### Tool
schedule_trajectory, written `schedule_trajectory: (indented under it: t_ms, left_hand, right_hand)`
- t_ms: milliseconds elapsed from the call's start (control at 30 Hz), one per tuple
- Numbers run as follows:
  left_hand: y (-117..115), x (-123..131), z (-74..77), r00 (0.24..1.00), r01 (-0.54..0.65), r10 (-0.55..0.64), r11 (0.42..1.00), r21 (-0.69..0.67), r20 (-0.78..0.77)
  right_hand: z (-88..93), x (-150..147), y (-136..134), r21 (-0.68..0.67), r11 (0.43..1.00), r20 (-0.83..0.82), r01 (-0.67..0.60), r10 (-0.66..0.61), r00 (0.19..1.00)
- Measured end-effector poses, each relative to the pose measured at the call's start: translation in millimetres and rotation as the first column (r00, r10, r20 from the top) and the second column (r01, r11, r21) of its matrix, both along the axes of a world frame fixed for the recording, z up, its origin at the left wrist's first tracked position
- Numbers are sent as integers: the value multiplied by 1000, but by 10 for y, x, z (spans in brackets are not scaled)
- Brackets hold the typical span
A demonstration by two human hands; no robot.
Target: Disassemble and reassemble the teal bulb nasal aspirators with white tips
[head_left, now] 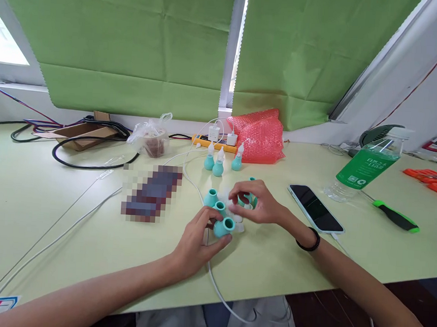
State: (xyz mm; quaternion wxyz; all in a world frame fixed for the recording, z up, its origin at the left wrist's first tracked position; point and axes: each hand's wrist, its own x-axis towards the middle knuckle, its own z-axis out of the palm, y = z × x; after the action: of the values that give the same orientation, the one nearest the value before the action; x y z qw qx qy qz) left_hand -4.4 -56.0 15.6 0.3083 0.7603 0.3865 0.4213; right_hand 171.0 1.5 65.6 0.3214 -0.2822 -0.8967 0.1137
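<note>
My left hand [199,239] is closed on a teal rubber bulb [224,227], its round opening facing up, between thumb and fingers. Just behind it stand two more teal bulbs of the same kind, a middle bulb [219,207] near my fingertips and a far bulb [211,198]. My right hand [255,201] hovers to the right with fingers curled and a gap between fingertips and thumb; nothing shows clearly in it. Beneath and beside it lie translucent nozzle pieces [239,227], partly hidden. More teal bulbs [252,179] are mostly covered by the right hand.
Three bulbs with clear nozzles [218,167] stand farther back, before a yellow power strip [205,142] and red bubble wrap [260,139]. To the right are a phone [316,209], a bottle [368,165] and a screwdriver [396,216]. A white cable [211,276] crosses the table.
</note>
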Motion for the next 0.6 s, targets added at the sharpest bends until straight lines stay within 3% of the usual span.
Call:
schedule_trajectory:
  t_ms: [67, 167, 300, 333, 400, 467, 533, 600]
  left_hand:
    - [3, 0, 3, 998, -18, 18, 1000, 4, 66]
    - [-2, -1, 10, 993, 0, 0, 1000, 4, 122]
    - [-18, -20, 17, 988, 28, -31, 999, 20, 151]
    - [-21, -25, 18, 991, 27, -31, 999, 34, 132]
    - [-23, -31, 20, 999, 31, -32, 998, 50, 36]
    - [-20, -27, 21, 994, 40, -36, 999, 37, -104]
    - [-17, -16, 23, 975, 37, -32, 999, 18, -221]
    - [-17, -3, 29, 953, 30, -23, 999, 17, -303]
  right_hand:
    - [50, -38, -112, -82, 993, 117, -90, 99, 988]
    - [76, -111, -248, -104, 990, 212, -91, 111, 971]
    - [213, -47, -271, -75, 996, 135, -51, 61, 989]
    - [280, 24, -233, -49, 999, 80, -15, 19, 997]
    - [415, 221, -95, 20, 985, -60, 174, -172, 983]
    - [482, 453, 111, 67, 919, -166, 388, -373, 913]
    - [428, 663, 340, 57, 839, -111, 541, -533, 839]
    - [271, 811, 530, 21, 774, 86, 633, -632, 770]
